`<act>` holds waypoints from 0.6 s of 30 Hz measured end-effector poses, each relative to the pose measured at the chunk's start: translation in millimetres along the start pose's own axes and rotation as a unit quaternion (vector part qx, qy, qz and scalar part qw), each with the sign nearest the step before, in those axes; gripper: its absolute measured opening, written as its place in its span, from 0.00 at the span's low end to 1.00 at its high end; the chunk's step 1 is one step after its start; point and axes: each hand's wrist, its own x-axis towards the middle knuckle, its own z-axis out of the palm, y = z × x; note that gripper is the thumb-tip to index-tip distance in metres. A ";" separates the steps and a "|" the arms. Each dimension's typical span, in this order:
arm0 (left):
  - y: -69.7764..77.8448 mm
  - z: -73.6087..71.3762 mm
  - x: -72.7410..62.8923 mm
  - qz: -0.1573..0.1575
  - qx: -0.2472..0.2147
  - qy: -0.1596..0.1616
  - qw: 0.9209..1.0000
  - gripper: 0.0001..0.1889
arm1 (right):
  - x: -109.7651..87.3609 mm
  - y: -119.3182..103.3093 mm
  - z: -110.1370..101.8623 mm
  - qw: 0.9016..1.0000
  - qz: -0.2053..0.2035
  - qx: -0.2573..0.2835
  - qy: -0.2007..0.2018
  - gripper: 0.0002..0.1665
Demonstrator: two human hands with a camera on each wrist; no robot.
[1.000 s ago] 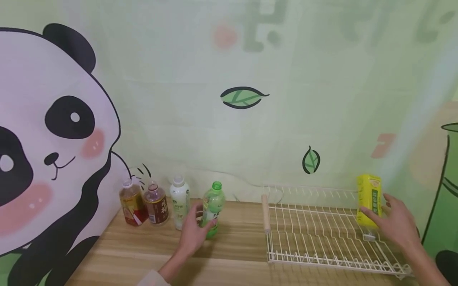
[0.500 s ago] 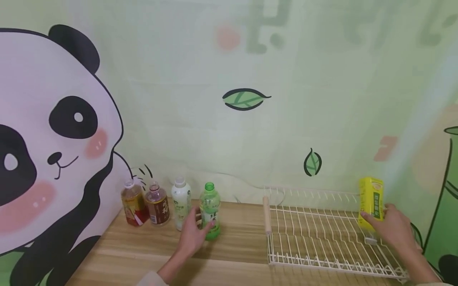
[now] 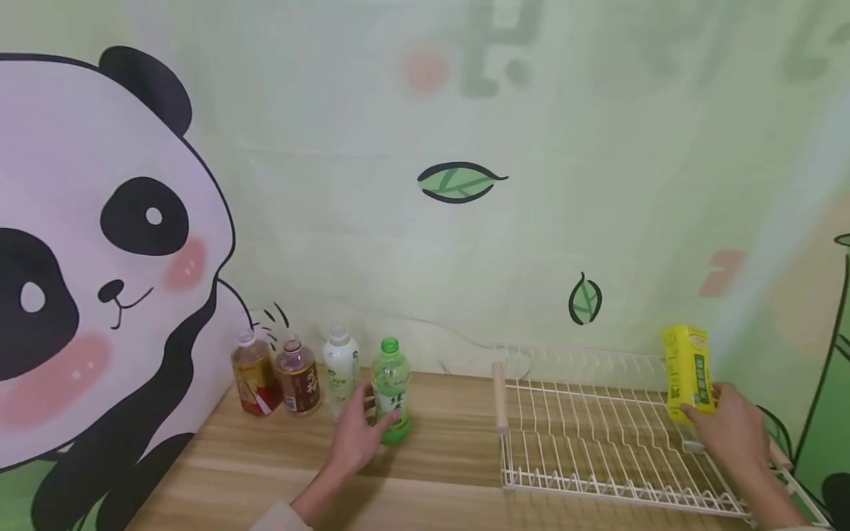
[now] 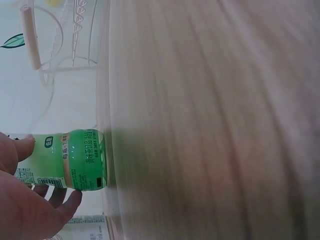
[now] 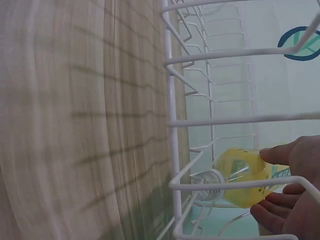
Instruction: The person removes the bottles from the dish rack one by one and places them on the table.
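Observation:
In the head view, my left hand [image 3: 356, 435] holds a green plastic drink bottle [image 3: 392, 394] with no cap, fingers and thumb on opposite sides. It stands upright on the wooden table, as the left wrist view shows with its base [image 4: 95, 160] at the tabletop. My right hand [image 3: 733, 428] grips a yellow-labelled bottle [image 3: 688, 372] turned upside down at the right end of a white wire dish rack [image 3: 598, 435]. The right wrist view shows its clear open neck [image 5: 207, 184] pointing down between the rack wires.
Left of the green bottle stand a white bottle [image 3: 341, 369], a dark-labelled bottle [image 3: 299, 380] and a red-labelled bottle [image 3: 255, 376]. The rack has a wooden handle [image 3: 499, 398] on its left side. A panda-printed backdrop [image 3: 332, 184] hangs behind the table [image 3: 451, 461].
The green bottle has shifted left, closer to the white one, and straightened. My right hand has closed in on the yellow bottle, whose top now leans further left.

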 end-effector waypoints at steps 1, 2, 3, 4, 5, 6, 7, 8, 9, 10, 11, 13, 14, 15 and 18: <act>0.4 0.6 0.6 -0.003 0.000 -0.001 1.000 0.36 | 0.0 1.3 -0.5 1.000 0.002 0.005 0.000 0.52; 0.7 1.2 1.1 -0.004 0.001 -0.001 1.000 0.36 | 0.2 2.2 -1.1 1.000 0.004 0.008 0.000 0.51; 1.0 1.6 1.5 -0.006 0.001 -0.002 1.000 0.36 | 0.3 3.5 -1.3 1.000 0.003 0.010 0.000 0.51; 1.3 1.1 1.7 -0.007 0.000 -0.002 1.000 0.36 | 1.0 3.7 -1.1 1.000 0.002 0.013 0.000 0.52; 1.7 0.6 1.8 -0.009 -0.001 -0.002 1.000 0.36 | 1.8 3.7 -0.9 1.000 0.002 0.017 0.001 0.52; 2.3 0.0 2.0 -0.010 -0.002 -0.002 1.000 0.36 | 2.5 3.9 -0.5 1.000 0.002 0.021 0.003 0.52; 2.7 -0.4 2.3 -0.011 -0.002 -0.002 1.000 0.35 | 3.2 4.1 0.1 1.000 0.003 0.025 0.005 0.52; 3.1 -0.8 2.6 -0.009 -0.003 -0.003 1.000 0.35 | 3.5 4.2 0.5 1.000 0.002 0.028 0.006 0.52; 3.4 -1.0 2.8 -0.008 -0.004 -0.004 1.000 0.35 | 3.6 4.4 1.0 1.000 -0.001 0.031 0.007 0.51; 3.7 -1.1 3.1 -0.009 -0.005 -0.005 1.000 0.35 | 3.7 4.4 1.5 0.999 -0.003 0.033 0.007 0.51; 3.8 -1.0 3.1 -0.009 -0.008 -0.006 1.000 0.34 | 3.5 4.5 2.1 0.999 -0.005 0.034 0.005 0.50; 3.7 -0.6 3.0 -0.011 -0.010 -0.007 1.000 0.34 | 3.1 4.3 3.2 0.999 -0.005 0.033 0.000 0.49; 3.7 -0.4 2.8 -0.013 -0.011 -0.009 1.000 0.34 | 2.8 4.6 3.9 0.999 -0.006 0.031 -0.006 0.50; 3.2 0.0 2.8 -0.014 -0.012 -0.009 1.000 0.35 | 2.7 5.0 4.6 1.000 -0.007 0.027 -0.010 0.50; 2.5 0.7 2.5 -0.015 -0.011 -0.009 1.000 0.35 | 2.6 5.7 6.9 1.000 -0.002 0.022 -0.017 0.51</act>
